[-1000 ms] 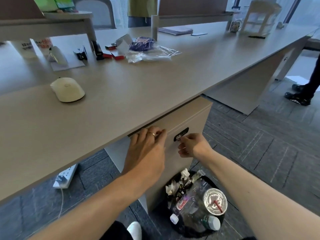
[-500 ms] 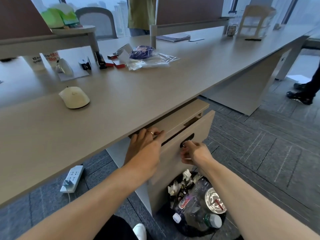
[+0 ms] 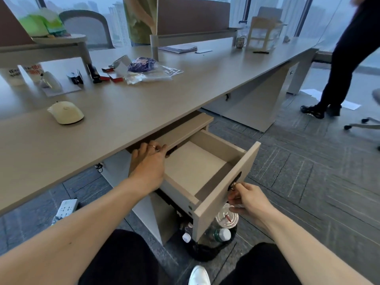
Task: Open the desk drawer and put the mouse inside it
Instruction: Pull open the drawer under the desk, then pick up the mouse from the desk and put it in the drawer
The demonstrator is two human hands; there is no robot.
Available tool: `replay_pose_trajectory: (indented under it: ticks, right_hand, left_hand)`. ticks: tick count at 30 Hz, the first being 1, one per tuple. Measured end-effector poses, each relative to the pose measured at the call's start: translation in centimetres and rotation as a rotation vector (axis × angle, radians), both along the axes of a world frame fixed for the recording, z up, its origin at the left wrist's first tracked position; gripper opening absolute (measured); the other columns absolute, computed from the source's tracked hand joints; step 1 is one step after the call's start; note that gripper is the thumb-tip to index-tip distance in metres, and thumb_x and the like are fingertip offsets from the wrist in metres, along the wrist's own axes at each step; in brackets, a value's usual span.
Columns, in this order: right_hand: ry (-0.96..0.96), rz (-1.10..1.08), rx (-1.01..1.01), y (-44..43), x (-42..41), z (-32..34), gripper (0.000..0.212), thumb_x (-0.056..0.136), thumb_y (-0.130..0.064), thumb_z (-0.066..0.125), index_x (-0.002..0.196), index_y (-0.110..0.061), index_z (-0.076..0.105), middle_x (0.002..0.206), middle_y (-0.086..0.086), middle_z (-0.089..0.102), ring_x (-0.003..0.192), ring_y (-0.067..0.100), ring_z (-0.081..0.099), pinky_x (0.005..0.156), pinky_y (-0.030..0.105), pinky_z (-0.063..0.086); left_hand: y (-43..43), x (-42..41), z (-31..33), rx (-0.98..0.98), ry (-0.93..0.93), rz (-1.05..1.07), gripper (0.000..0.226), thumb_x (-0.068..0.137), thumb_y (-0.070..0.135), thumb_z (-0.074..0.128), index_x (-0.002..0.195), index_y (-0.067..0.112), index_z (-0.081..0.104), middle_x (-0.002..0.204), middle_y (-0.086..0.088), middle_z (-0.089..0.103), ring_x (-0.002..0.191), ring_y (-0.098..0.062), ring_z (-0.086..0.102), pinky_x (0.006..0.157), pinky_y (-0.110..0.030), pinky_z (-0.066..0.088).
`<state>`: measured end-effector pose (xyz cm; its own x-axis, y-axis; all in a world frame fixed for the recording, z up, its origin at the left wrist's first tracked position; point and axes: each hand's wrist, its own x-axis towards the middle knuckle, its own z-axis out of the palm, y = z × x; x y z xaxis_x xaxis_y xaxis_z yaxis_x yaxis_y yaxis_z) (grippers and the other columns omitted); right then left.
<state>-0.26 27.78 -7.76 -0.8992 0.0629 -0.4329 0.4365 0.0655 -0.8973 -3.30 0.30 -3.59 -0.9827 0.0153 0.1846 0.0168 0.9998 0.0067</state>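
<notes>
A cream-white mouse (image 3: 66,112) lies on the grey desk top (image 3: 127,112), left of centre. Below the desk edge the top drawer (image 3: 228,184) of the pedestal stands pulled far out, and its pale inside holds nothing. My right hand (image 3: 247,199) pinches the key in the black lock on the drawer front. My left hand (image 3: 149,161) rests with bent fingers on the top edge of the pedestal, just under the desk top, holding nothing loose.
A black bin (image 3: 209,239) with bottles and a plastic cup lid stands under the open drawer. A power strip (image 3: 65,207) lies on the carpet at left. Staplers, small boxes and a plastic bag (image 3: 148,73) lie farther back on the desk. A person's legs (image 3: 337,79) stand at right.
The drawer has slid out from shut to wide open, drawn by my right hand at the lock. My left hand stayed on the pedestal top. The mouse has not moved.
</notes>
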Motion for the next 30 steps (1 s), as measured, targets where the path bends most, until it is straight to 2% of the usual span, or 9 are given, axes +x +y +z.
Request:
replay_pose_trajectory:
  ticks: [2, 6, 12, 18, 21, 23, 26, 28, 30]
  right_hand:
    - [0.005, -0.013, 0.012, 1.2, 1.0, -0.1, 0.023, 0.101, -0.016, 0.046, 0.092, -0.001, 0.061, 0.079, 0.015, 0.063, 0.066, 0.024, 0.059, 0.071, 0.046, 0.059]
    - [0.003, -0.021, 0.059, 2.5, 1.9, -0.1, 0.024, 0.101, -0.017, 0.044, 0.095, 0.000, 0.061, 0.078, 0.013, 0.064, 0.063, 0.023, 0.061, 0.055, 0.035, 0.057]
    - [0.000, -0.012, 0.043, 2.2, 2.0, 0.2, 0.025, 0.102, -0.018, 0.044, 0.097, -0.001, 0.061, 0.080, 0.013, 0.064, 0.064, 0.022, 0.061, 0.067, 0.042, 0.060]
    - [0.009, -0.009, 0.044, 2.0, 2.0, 0.2, 0.024, 0.101, -0.017, 0.044, 0.091, -0.003, 0.060, 0.079, 0.013, 0.064, 0.062, 0.022, 0.059, 0.063, 0.040, 0.060]
    - [0.008, -0.009, 0.081, 1.8, 1.8, 0.2, 0.025, 0.101, -0.019, 0.045, 0.091, -0.003, 0.061, 0.080, 0.013, 0.065, 0.064, 0.023, 0.061, 0.063, 0.039, 0.060]
    - [-0.016, 0.029, 0.170, 2.3, 1.6, 0.0, 0.029, 0.100, -0.025, 0.047, 0.097, -0.002, 0.064, 0.081, 0.011, 0.068, 0.067, 0.024, 0.063, 0.061, 0.038, 0.058]
    - [0.012, 0.052, 0.503, 3.5, 0.2, 1.1, 0.050, 0.093, -0.052, 0.050, 0.106, -0.004, 0.059, 0.093, 0.013, 0.071, 0.077, 0.030, 0.066, 0.071, 0.044, 0.057]
    - [0.148, 0.034, 0.720, 3.5, -1.0, 3.9, 0.061, 0.089, -0.063, 0.048, 0.118, -0.010, 0.052, 0.114, 0.017, 0.065, 0.097, 0.034, 0.063, 0.082, 0.045, 0.053]
    - [0.340, 0.055, 0.800, 1.8, -2.4, 7.4, 0.066, 0.086, -0.066, 0.048, 0.128, -0.015, 0.048, 0.129, 0.018, 0.057, 0.113, 0.034, 0.056, 0.093, 0.052, 0.050]
  left_hand:
    - [0.3, 0.1, 0.1, -0.012, 0.009, 0.015, 0.080, 0.078, 0.012, 0.062, 0.150, 0.023, 0.029, 0.145, -0.006, 0.036, 0.125, -0.029, 0.032, 0.099, -0.041, 0.032]
    - [0.8, 0.4, 0.4, -0.011, 0.019, 0.030, 0.065, 0.089, 0.023, 0.053, 0.150, 0.022, 0.030, 0.146, -0.009, 0.037, 0.126, -0.030, 0.032, 0.099, -0.043, 0.030]
    - [0.7, 0.6, 0.4, -0.028, 0.019, 0.025, 0.061, 0.092, 0.027, 0.050, 0.149, 0.022, 0.030, 0.146, -0.009, 0.036, 0.125, -0.031, 0.033, 0.098, -0.043, 0.031]
    - [0.5, 0.1, -0.4, -0.052, 0.021, 0.031, 0.080, 0.076, 0.016, 0.064, 0.147, 0.025, 0.030, 0.144, -0.006, 0.036, 0.123, -0.029, 0.033, 0.096, -0.041, 0.034]
    - [0.3, -0.1, -0.2, -0.053, 0.008, 0.020, 0.075, 0.081, 0.018, 0.061, 0.148, 0.023, 0.028, 0.146, -0.007, 0.034, 0.125, -0.030, 0.032, 0.099, -0.042, 0.033]
    - [0.5, 0.1, 0.4, -0.021, -0.031, 0.017, 0.066, 0.090, 0.025, 0.054, 0.149, 0.020, 0.025, 0.148, -0.010, 0.035, 0.128, -0.032, 0.032, 0.103, -0.043, 0.030]
    - [0.3, 1.4, 2.7, 0.148, -0.087, -0.106, 0.058, 0.096, 0.028, 0.046, 0.149, 0.022, 0.025, 0.144, -0.012, 0.042, 0.127, -0.031, 0.039, 0.104, -0.045, 0.037]
    - [-0.3, 2.7, 5.5, 0.237, -0.110, -0.239, 0.055, 0.097, 0.031, 0.046, 0.149, 0.027, 0.028, 0.143, -0.009, 0.043, 0.126, -0.027, 0.042, 0.101, -0.044, 0.042]
    - [-1.7, 4.1, 8.8, 0.326, -0.056, -0.290, 0.056, 0.096, 0.032, 0.050, 0.149, 0.028, 0.032, 0.142, -0.007, 0.047, 0.126, -0.026, 0.046, 0.101, -0.041, 0.041]
